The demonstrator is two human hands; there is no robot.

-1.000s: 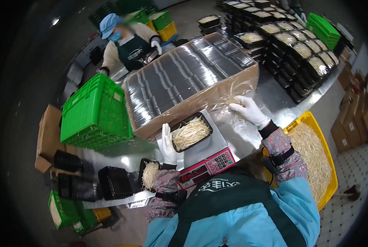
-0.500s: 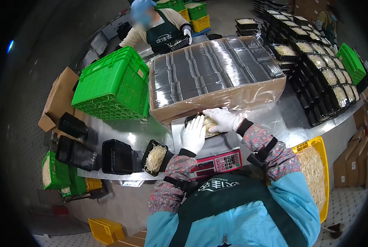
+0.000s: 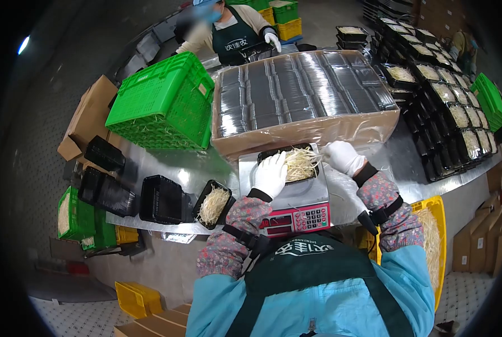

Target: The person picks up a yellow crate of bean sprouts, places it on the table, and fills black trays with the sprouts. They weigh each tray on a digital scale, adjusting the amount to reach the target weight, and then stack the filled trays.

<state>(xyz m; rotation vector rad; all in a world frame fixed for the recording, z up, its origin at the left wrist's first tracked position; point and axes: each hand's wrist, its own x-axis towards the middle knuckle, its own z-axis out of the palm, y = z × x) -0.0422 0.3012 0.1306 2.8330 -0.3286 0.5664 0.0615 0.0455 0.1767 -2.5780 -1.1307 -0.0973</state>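
A black tray of pale sprouts [image 3: 301,163] sits on the metal plate of a scale [image 3: 296,220] with a red-framed keypad. My left hand [image 3: 271,175], in a white glove, lies on the tray's left side with its fingers stretched over the sprouts. Just right of the tray is my right hand [image 3: 344,158], also gloved, its fingers curled near the tray's edge; whether they hold anything is too small to tell. Another black tray with sprouts [image 3: 214,205] stands left of the scale.
Beyond the scale is a large carton of stacked black trays [image 3: 307,126]. Green crates [image 3: 158,101] stand left of it, empty black trays [image 3: 161,199] at the left. Filled trays [image 3: 458,115] are stacked at right, above a yellow crate of sprouts [image 3: 431,241]. A co-worker [image 3: 237,36] stands opposite.
My right hand has moved right, off the sprouts to beside the tray, and its fingers have curled. More of the sprouts shows. My left hand remains on the tray. The whole view has shifted slightly.
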